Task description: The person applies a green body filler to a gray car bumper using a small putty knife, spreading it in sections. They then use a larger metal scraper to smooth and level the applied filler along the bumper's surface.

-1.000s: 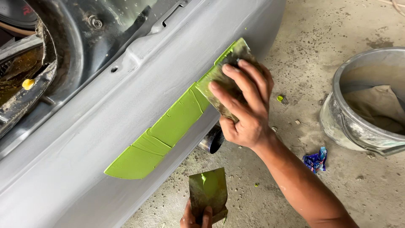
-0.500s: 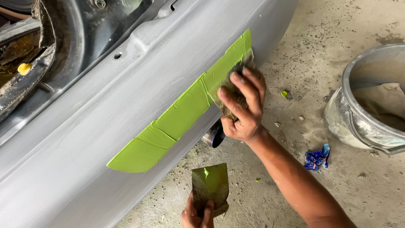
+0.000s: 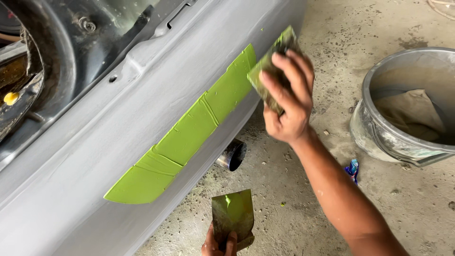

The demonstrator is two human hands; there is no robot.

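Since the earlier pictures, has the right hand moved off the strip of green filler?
Yes. The right hand lifted its spreader off the filler strip, rightward, toward the bucket.

We see a flat spreader smeared with green filler, held tilted just off the right end of the green filler strip running diagonally along the grey car panel. A second, filler-stained square spreader stands upright low in view.

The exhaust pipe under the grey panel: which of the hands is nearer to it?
Left. The left hand, holding a putty-smeared plate, sits just below the exhaust pipe. The right hand, holding a spreader, is above and to its right, somewhat farther.
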